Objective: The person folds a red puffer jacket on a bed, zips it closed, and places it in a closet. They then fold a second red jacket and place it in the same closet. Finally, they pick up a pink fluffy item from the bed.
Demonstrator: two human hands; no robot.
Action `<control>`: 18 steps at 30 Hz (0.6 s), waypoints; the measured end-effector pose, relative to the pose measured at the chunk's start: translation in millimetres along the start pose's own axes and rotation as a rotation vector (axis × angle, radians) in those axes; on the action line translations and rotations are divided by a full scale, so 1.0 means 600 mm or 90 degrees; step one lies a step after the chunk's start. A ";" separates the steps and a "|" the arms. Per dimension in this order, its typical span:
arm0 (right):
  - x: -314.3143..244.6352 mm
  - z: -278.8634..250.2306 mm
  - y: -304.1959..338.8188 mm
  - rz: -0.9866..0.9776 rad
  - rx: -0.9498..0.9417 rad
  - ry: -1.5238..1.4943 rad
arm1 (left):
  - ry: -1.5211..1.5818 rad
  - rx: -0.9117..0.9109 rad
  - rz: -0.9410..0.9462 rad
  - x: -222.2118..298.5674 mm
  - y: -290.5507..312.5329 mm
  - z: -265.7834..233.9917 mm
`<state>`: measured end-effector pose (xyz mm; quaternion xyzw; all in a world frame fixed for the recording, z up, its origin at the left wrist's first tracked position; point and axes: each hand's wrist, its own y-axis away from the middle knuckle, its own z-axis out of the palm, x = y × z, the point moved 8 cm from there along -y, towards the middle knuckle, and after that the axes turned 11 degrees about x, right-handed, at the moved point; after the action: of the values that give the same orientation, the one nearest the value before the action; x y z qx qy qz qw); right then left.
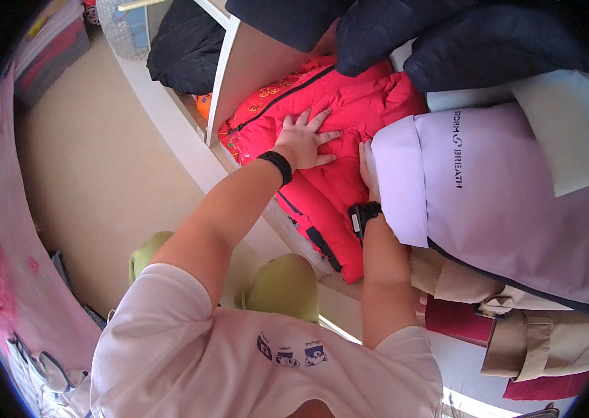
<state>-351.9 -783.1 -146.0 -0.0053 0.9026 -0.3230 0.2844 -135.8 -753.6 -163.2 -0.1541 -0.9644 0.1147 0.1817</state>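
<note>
A puffy red jacket with a dark zipper and yellow embroidery lies folded on the closet's bottom, against an upright divider panel. My left hand rests on it, fingers spread wide and palm down. My right hand presses along the jacket's right side, its fingers stretched out and partly covered by a hanging lilac garment. Neither hand grips anything. Dark bands circle both wrists, and the right one carries a small black device.
The pale divider stands left of the jacket, with a black bundled garment beyond it. Dark clothes hang above. Beige coat sleeves hang at the lower right. A clear storage bin sits at the far left, near pink fabric.
</note>
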 end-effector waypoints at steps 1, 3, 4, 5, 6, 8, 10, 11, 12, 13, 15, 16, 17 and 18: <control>-0.003 -0.005 -0.011 -0.005 0.007 0.000 | 0.011 0.013 0.002 0.000 0.000 -0.002; -0.011 -0.003 -0.045 -0.022 0.011 -0.002 | 0.034 0.018 0.003 -0.001 0.002 0.000; -0.017 0.005 -0.072 -0.030 0.006 -0.001 | 0.058 0.014 0.011 0.000 0.006 0.002; -0.023 0.017 -0.103 -0.036 -0.002 -0.001 | 0.070 0.029 0.019 0.000 0.010 0.000; -0.029 0.034 -0.133 -0.043 -0.020 0.001 | 0.085 0.058 0.030 0.001 0.017 -0.004; -0.040 0.085 -0.183 -0.060 -0.071 0.015 | 0.082 0.150 0.045 0.001 0.038 -0.020; -0.041 0.129 -0.208 -0.064 -0.124 0.038 | 0.073 0.242 -0.077 -0.023 0.072 -0.033; -0.037 0.149 -0.213 -0.063 -0.150 0.054 | 0.075 0.260 -0.157 -0.035 0.091 -0.031; -0.034 0.163 -0.212 -0.063 -0.169 0.069 | 0.080 0.248 -0.192 -0.040 0.111 -0.024; -0.029 0.174 -0.208 -0.062 -0.180 0.076 | 0.082 0.250 -0.223 -0.049 0.128 -0.019; -0.023 0.187 -0.197 -0.061 -0.191 0.088 | 0.146 0.276 -0.334 -0.075 0.168 -0.010; -0.023 0.190 -0.193 -0.061 -0.196 0.086 | 0.206 0.299 -0.410 -0.093 0.191 -0.003; -0.022 0.191 -0.190 -0.059 -0.196 0.085 | 0.254 0.324 -0.479 -0.113 0.209 0.004; -0.022 0.189 -0.191 -0.055 -0.193 0.080 | 0.328 0.282 -0.608 -0.138 0.230 0.031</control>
<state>-302.5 -937.0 -143.4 -0.0667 0.9560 -0.1947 0.2091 -34.5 -656.7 -244.1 0.3160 -0.8047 0.1779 0.4700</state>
